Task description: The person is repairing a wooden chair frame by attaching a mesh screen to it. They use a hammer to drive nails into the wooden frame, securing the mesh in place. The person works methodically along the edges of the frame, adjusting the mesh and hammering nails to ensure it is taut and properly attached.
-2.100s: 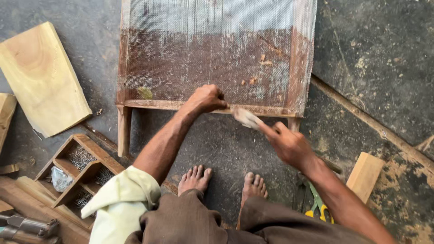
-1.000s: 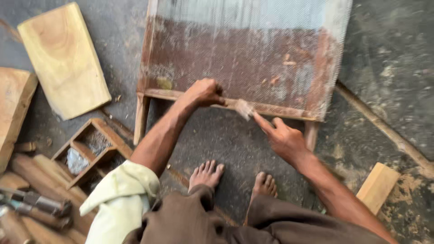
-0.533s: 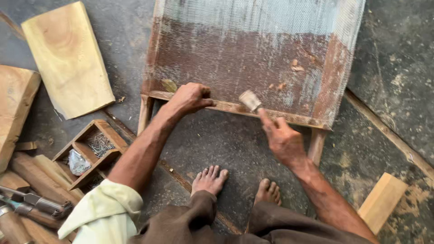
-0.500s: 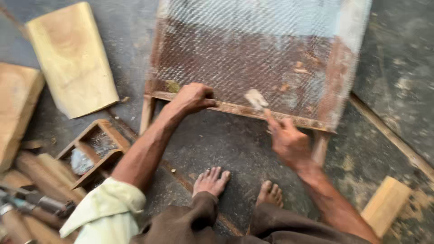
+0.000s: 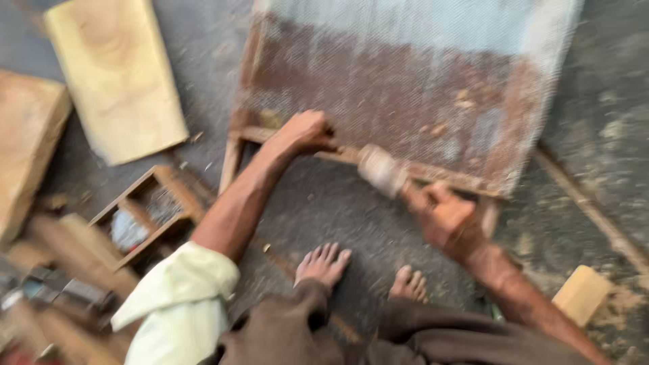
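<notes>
Grey concrete floor (image 5: 324, 203) is carrying a wooden frame (image 5: 412, 88) with rusty mesh, lying ahead of bare feet. It looks stiff and fairly light, the mesh springy, best taken by its near rail. Left hand (image 5: 307, 130) is reaching out, arm extended, clenched on that rail. Right hand (image 5: 446, 217), elbow bent, is gripping a hammer (image 5: 382, 170), head blurred above the rail.

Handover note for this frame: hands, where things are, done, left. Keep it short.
Left hand: fisted on the frame's bottom rail, by the near-left corner.
Right hand: gripping a hammer, head just off that rail.
Frame with mesh lies flat on the floor, beyond the bare feet.
Done: mesh covers the frame.
Left: cannot tell how much of the edge is fastened; frame is blurred.
</notes>
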